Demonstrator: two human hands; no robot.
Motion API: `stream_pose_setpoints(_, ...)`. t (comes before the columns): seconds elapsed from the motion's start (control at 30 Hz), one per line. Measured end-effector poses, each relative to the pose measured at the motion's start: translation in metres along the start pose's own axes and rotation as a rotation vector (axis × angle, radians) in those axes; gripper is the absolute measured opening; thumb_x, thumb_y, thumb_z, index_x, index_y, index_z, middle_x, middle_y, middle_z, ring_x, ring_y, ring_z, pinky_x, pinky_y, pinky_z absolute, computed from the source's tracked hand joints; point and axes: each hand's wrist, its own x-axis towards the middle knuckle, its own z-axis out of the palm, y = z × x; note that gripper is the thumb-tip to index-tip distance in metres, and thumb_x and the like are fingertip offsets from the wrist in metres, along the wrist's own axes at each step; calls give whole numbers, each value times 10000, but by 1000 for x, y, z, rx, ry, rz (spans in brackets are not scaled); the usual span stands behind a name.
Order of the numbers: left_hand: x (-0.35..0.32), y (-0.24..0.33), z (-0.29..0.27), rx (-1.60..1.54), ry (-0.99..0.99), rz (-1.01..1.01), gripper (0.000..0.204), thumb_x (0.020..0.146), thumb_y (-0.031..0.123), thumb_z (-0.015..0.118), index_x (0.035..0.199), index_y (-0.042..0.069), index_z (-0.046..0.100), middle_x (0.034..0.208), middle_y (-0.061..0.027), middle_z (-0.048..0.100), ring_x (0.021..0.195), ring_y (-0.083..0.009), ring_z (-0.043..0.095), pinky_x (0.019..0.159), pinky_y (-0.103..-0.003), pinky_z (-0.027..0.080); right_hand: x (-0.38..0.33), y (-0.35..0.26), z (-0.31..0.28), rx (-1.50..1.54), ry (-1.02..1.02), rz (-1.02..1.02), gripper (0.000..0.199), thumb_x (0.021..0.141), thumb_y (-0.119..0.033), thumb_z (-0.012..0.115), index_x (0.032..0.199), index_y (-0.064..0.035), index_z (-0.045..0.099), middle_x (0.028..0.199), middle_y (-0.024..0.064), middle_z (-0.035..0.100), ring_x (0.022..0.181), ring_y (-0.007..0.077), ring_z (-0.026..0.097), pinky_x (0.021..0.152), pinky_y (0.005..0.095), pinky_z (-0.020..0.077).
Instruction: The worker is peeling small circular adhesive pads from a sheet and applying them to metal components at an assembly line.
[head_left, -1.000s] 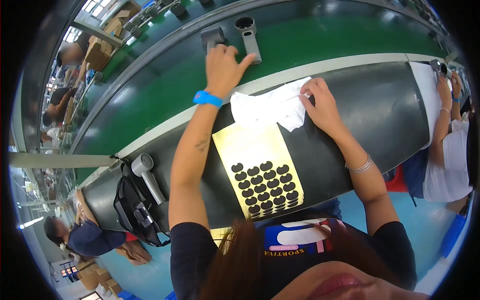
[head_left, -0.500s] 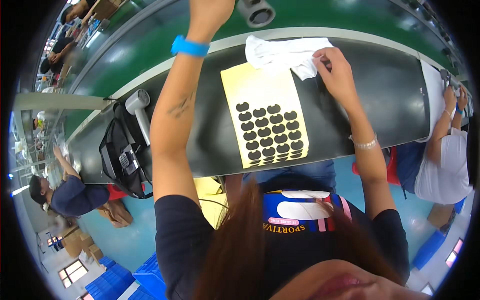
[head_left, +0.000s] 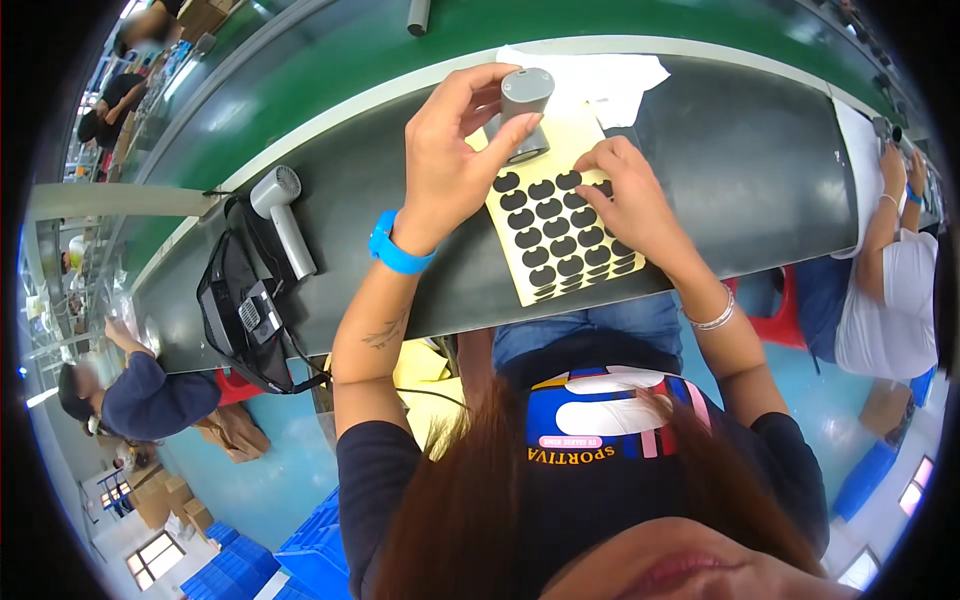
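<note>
My left hand (head_left: 450,150) is closed around a grey hair dryer (head_left: 528,95), held above the top of a yellow sticker sheet (head_left: 515,245). One rounded end of the dryer points up between thumb and fingers; part of it is hidden by the hand. Rows of black notched oval stickers (head_left: 563,246) cover the sheet's nearer part. My right hand (head_left: 632,205) is over the sheet's right side, thumb and forefinger apart beside a sticker in the top row. A crumpled white cloth (head_left: 625,80) lies beyond the sheet.
Left on the black worktop (head_left: 750,190) lie another grey hair dryer (head_left: 290,225) and a black bag (head_left: 225,310). A green conveyor belt (head_left: 330,60) runs behind, carrying a grey part (head_left: 418,15). A co-worker in white (head_left: 885,310) sits at the right.
My left hand has come back from over the belt with the hair dryer. My right hand has let go of the white cloth and moved down to the stickers.
</note>
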Motion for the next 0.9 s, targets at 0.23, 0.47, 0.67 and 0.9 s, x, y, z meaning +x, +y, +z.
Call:
stream_pose_setpoints(0.23,0,0,6,10,33,2,363,775,17,728,1112,-2,593,1064,-106,634,982,-201,651,868,-331,555,-1,-10,2,174,30,182,170,761,-3,685,905,-26,598,927,101,537,937,290,553,823,356,438)
stream_pose_setpoints(0.47,-1,1,9,13,70,-8,369,768,-2,726,1113,0,594,1055,-105,630,980,-198,648,868,-330,553,0,-8,13,-7,73,95,159,780,-7,677,910,-21,587,912,100,525,914,278,558,803,356,447)
stream_pose_setpoints(0.67,-12,7,12,-22,18,7,356,743,-9,735,1078,13,619,1016,-104,634,939,-192,646,808,-299,535,-9,-18,-24,330,202,95,86,840,-2,622,905,-22,569,934,51,573,860,136,531,780,250,421)
stream_pose_setpoints(0.9,-25,21,12,10,-22,97,341,700,32,761,1024,59,661,1055,-99,649,851,-226,628,737,-308,514,-1,-64,-68,748,330,17,232,839,38,646,1032,3,522,897,53,589,871,130,577,786,252,450)
